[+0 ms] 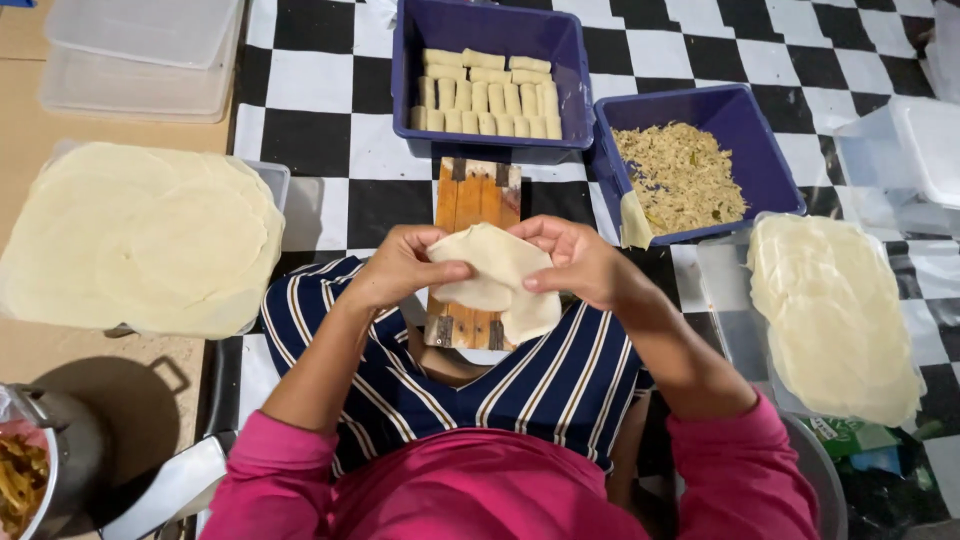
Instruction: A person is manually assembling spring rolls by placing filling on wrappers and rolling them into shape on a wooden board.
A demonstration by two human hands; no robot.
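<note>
Both my hands hold one thin pale dough wrapper [497, 278] above a small wooden board [474, 200] that rests on my lap. My left hand [400, 268] pinches the wrapper's left edge. My right hand [575, 258] grips its right side, and the wrapper is partly folded over between them. Past the board stands a blue tub [575, 55] with rows of finished pale rolls [485, 95]. To its right a second blue tub [765, 150] holds shredded filling [680, 175].
A stack of round wrappers [135, 235] lies on a tray at the left, another stack [835, 310] at the right. Clear plastic lidded boxes [140, 55] sit far left; more clear containers [900, 150] far right. A metal pot [45, 470] stands bottom left on the checkered floor.
</note>
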